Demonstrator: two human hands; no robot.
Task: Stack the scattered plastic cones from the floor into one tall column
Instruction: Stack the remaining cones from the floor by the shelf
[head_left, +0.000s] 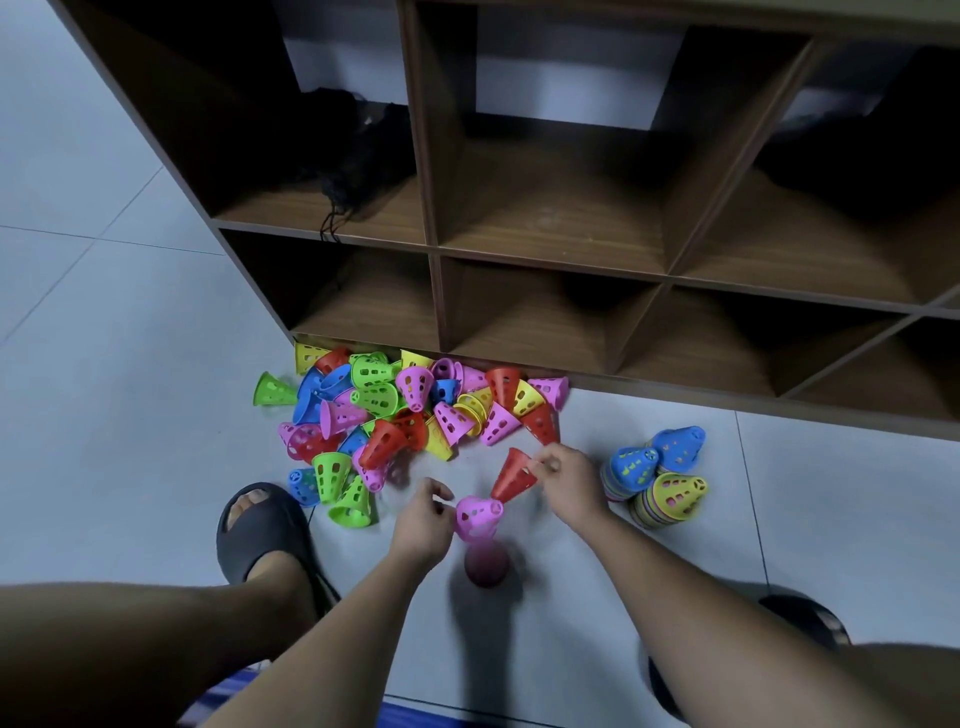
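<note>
A heap of several scattered plastic cones (395, 410) in red, pink, green, blue and yellow lies on the floor against the shelf's foot. My right hand (569, 480) pinches a red cone (514, 474) by its rim, tilted over a pink cone (479, 515). The pink cone tops a blurred column (485, 566) seen from above. My left hand (423, 525) sits at the pink cone's left side, fingers curled; whether it grips the cone is unclear. To the right lie three stacked columns on their sides, topped by a blue cone (634, 467), another blue cone (680, 447) and a yellow cone (678, 496).
A brown wooden cubby shelf (545, 249) fills the back, with a dark bag (353, 156) in an upper left compartment. My left foot in a dark slipper (260, 530) stands near the heap; the right slipper (805, 621) is at lower right. Pale floor tiles (104, 415) lie all around.
</note>
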